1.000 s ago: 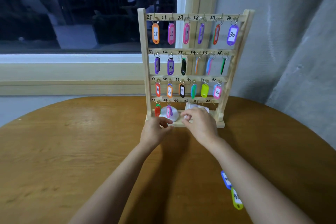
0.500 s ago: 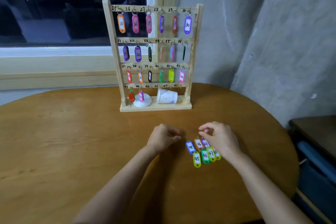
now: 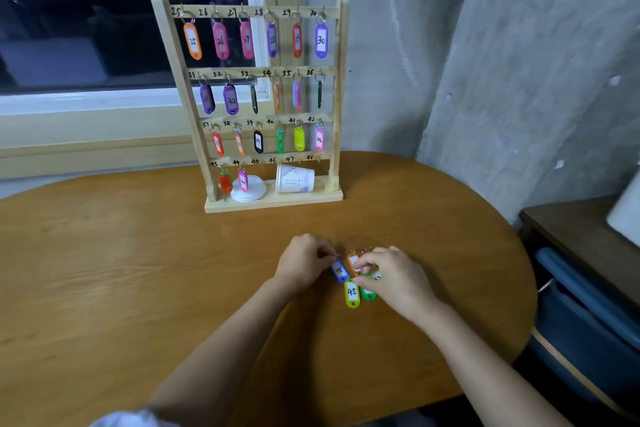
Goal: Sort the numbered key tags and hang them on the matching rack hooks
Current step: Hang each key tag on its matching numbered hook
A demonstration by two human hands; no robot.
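Risk: left hand (image 3: 304, 262) pinches blue tag (image 3: 339, 270) by its ring; right hand (image 3: 394, 276) curls over loose tags (image 3: 352, 293), grasp unclear. Rings may tangle and drag neighbours; a misread numeral means the wrong rack (image 3: 336, 80) hook.

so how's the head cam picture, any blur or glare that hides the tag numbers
Head view: dim, even light, no glare; wide-angle bend leans the rack; tag 45 reads sharply; the blue tag between the left hand and right hand is smeared, its number hard to read.
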